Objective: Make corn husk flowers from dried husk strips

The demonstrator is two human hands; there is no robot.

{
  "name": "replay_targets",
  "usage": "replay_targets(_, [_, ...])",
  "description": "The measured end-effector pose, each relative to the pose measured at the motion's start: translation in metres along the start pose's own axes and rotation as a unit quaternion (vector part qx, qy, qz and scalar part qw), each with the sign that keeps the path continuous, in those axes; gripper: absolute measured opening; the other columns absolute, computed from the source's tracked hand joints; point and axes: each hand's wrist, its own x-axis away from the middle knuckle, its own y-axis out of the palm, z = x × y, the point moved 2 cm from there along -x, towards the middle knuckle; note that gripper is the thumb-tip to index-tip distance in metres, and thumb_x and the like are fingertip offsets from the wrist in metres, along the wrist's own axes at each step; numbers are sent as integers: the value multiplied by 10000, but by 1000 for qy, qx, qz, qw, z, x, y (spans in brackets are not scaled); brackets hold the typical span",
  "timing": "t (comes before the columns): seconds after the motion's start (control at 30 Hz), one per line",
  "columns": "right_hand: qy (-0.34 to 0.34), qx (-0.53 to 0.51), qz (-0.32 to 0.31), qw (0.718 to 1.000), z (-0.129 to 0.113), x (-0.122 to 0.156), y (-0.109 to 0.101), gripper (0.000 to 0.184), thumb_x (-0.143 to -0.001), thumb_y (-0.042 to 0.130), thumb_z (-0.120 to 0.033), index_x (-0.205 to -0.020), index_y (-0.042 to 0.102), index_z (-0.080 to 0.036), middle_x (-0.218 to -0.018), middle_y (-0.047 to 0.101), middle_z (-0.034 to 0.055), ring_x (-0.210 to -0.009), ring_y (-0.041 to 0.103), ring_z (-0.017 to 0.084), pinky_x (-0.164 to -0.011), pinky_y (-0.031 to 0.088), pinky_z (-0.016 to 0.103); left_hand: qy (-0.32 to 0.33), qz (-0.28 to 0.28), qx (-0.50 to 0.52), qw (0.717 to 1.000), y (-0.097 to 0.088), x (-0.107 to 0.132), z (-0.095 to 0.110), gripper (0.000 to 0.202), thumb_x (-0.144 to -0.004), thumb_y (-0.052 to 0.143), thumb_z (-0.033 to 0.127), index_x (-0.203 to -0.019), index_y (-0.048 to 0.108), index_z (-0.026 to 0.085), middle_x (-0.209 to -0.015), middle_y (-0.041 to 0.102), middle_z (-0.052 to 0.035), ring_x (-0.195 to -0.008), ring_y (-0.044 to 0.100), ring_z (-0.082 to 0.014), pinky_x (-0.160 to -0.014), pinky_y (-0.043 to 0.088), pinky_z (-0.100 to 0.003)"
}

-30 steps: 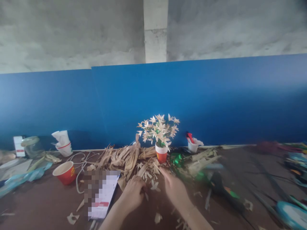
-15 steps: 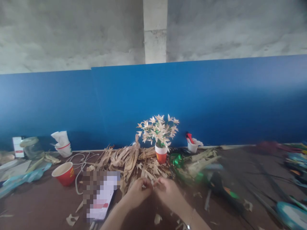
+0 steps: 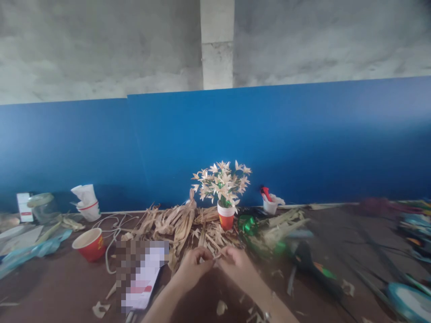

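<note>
Fingertips of my left hand [image 3: 195,268] and my right hand [image 3: 235,269] meet in a pinch above the front of the table. Between them shows a small pale piece [image 3: 217,257], perhaps husk; it is mostly hidden by the fingers. Just beyond, dried corn husks [image 3: 178,222] and torn scraps lie heaped. A red paper cup [image 3: 226,220] behind the scraps holds a bunch of pale husk flowers [image 3: 224,181] with green stems. To the left of my left hand lies a phone [image 3: 144,278], partly blurred out.
On the left stand a red paper cup [image 3: 89,244], a white cup [image 3: 89,210] with tissue and a glass jar [image 3: 43,208]. At right are a dark glue gun [image 3: 311,267], green ribbon [image 3: 248,225] and a blue tape roll [image 3: 411,303]. A blue partition [image 3: 188,139] rises behind.
My hands have shifted very slightly, with the fingertips still together; the pale piece between them shows a little more. Everything on the table stays in place.
</note>
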Motion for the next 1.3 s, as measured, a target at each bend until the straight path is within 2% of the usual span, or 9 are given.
replay_targets(0.27, [-8, -6, 5, 1000, -5, 2, 0, 168, -725, 476, -245, -701, 601, -135, -586, 577, -13, -593, 512, 131, -547, 369, 203, -17, 10, -25, 1000, 3, 2, 7, 70, -677, 553, 189, -634, 601, 160, -678, 614, -9, -692, 543, -154, -642, 390, -228])
replay_targets(0.53, [-36, -12, 5, 999, -4, 0, 0, 101, -713, 482, -233, -668, 533, -159, -598, 542, -22, -602, 493, 125, -549, 372, 197, 10, 13, -18, 1000, 4, 1, 3, 79, -670, 551, 182, -610, 600, 167, -730, 631, -29, -744, 572, -169, -707, 410, -238])
replay_targets(0.73, [-25, 0, 14, 1000, -2, 1, 1, 204, -775, 445, -297, -653, 527, -155, -583, 507, -17, -590, 474, 124, -530, 368, 198, 17, 21, -8, 1000, 7, 0, 2, 96, -673, 554, 187, -589, 597, 168, -756, 644, -40, -763, 579, -172, -735, 411, -245])
replay_targets(0.87, [-19, -36, 6, 999, 4, -2, -1, 297, -816, 423, -383, -819, 613, -154, -622, 566, 4, -623, 525, 151, -560, 410, 219, -4, 37, 32, 999, 4, 0, 2, 124, -679, 577, 248, -588, 587, 164, -679, 607, -21, -688, 552, -157, -682, 401, -249])
replay_targets(0.97, [7, -101, -47, 994, 12, -4, 0, 361, -816, 440, -370, -1072, 604, -176, -566, 577, -12, -570, 551, 151, -548, 433, 229, -55, 51, 77, 994, 2, -1, -1, 190, -663, 608, 344, -646, 601, 154, -617, 565, 5, -593, 507, -132, -584, 373, -239])
replay_targets(1.03, [23, -124, -87, 988, 14, -4, 2, 390, -799, 478, -331, -1149, 584, -194, -527, 572, -26, -538, 556, 143, -536, 439, 225, -80, 51, 107, 990, 1, -2, -6, 231, -648, 618, 377, -676, 612, 148, -613, 562, 10, -578, 497, -126, -559, 358, -234])
replay_targets(1.13, [38, -131, -113, 984, 8, -1, 3, 392, -786, 503, -298, -1155, 603, -210, -541, 607, -22, -536, 573, 138, -533, 452, 225, -83, 52, 135, 986, 3, -5, -14, 237, -632, 632, 381, -649, 605, 146, -624, 566, 9, -579, 495, -122, -555, 356, -232])
replay_targets(1.23, [33, -94, -96, 990, -3, 2, 1, 368, -785, 513, -298, -1119, 640, -210, -652, 688, 14, -611, 623, 164, -590, 498, 267, -86, 67, 152, 982, 6, -6, -21, 215, -619, 644, 352, -601, 572, 151, -575, 537, 25, -533, 469, -104, -533, 350, -227])
replay_targets(1.3, [5, -43, -70, 997, -10, 5, 0, 354, -793, 496, -273, -1106, 650, -214, -805, 725, 42, -750, 654, 198, -697, 520, 318, -92, 85, 169, 978, 8, -6, -23, 218, -611, 648, 342, -571, 537, 158, -521, 493, 47, -486, 435, -88, -501, 328, -219])
